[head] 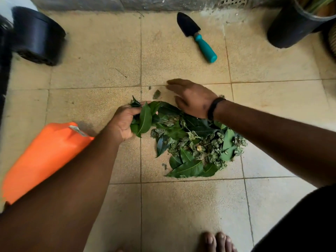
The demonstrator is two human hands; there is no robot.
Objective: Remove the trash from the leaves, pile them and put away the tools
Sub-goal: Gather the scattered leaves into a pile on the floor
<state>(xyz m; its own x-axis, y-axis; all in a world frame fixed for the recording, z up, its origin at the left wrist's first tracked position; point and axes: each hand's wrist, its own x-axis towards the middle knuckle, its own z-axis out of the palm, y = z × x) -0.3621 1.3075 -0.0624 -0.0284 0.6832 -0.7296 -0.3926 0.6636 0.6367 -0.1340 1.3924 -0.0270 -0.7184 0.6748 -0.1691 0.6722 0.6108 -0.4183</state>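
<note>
The left hand [125, 122] grips a bunch of green leaves [143, 119] at the left edge of the leaf pile [192, 140], with fingers curled around them. The right hand [192, 99] lies flat with straight fingers on the floor at the far edge of the pile, holding nothing, and one small leaf scrap [156, 94] lies just beside its fingertips. The pile sits on the tiled floor [91, 73] between the two hands, so it seems the piling step is in progress. The trowel [197, 36] lies well apart, beyond the right hand; its teal handle points toward the person, its blade away. I judge the right hand is nearer to it. An orange bag [43, 157] lies at the left.
</note>
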